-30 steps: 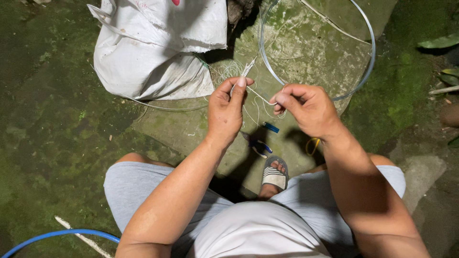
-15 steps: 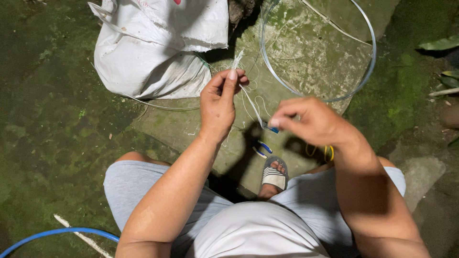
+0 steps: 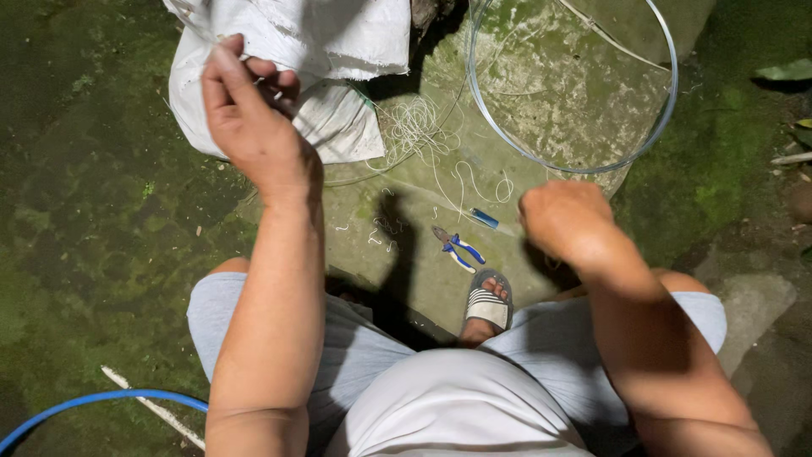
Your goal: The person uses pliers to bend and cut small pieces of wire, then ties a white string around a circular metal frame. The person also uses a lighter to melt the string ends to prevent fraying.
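Note:
My left hand is raised at the upper left, in front of a white woven sack. Its thumb and fingers are pinched on a thin pale strand that is hard to make out against the sack. My right hand hangs low at the right above the concrete, knuckles up and fingers curled under. Whether it holds anything is hidden. Between the hands, on the ground, lie blue-handled pliers, a small blue tool and a loose tangle of white string.
A large hoop of pale tubing lies on the mossy concrete at the top right. My sandalled foot rests below the pliers. A blue hose and a pale stick lie at the bottom left. Leaves lie at the right edge.
The hands have pulled apart. My left hand rose up and to the left over the sack; my right hand dropped down and to the right. The pliers and string now show between them.

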